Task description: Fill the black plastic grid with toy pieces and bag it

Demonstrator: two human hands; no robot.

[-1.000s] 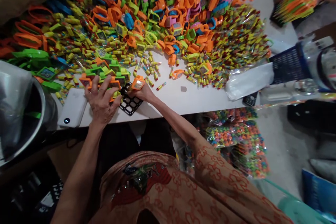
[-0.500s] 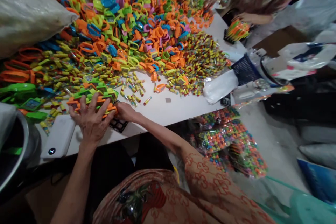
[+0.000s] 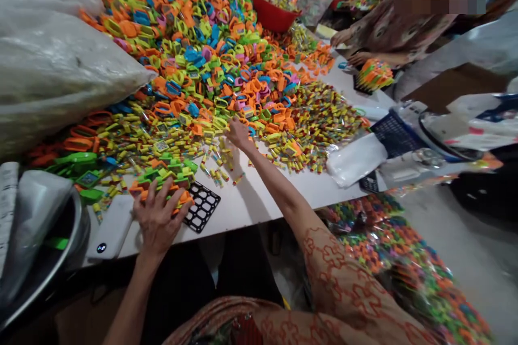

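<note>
My left hand [image 3: 159, 215] lies with spread, bent fingers over a cluster of orange and green toy watches [image 3: 178, 172] near the table's front edge. Partly under that cluster, a black plastic grid [image 3: 201, 206] with rounded holes sticks out to the right. Farther forward, my right hand [image 3: 239, 133] is at the near edge of a big heap of colourful toy watches [image 3: 210, 59]. Its fingers are blurred and partly hidden, so what they hold does not show. Small yellow tubes [image 3: 218, 175] with red ends lie scattered just below it.
A white power bank [image 3: 115, 226] and a metal pot [image 3: 81, 226] stand at left, below a bulging plastic sack [image 3: 60, 75]. At right are a white plastic bag [image 3: 356, 159], a blue basket [image 3: 396, 132] and filled bags [image 3: 396, 237] on the floor. Another person [image 3: 408, 32] works across the table.
My right hand has left the grid beside my left hand and moved forward to the heap, uncovering more of the grid. My left hand stays on the watches. The view has tilted up.
</note>
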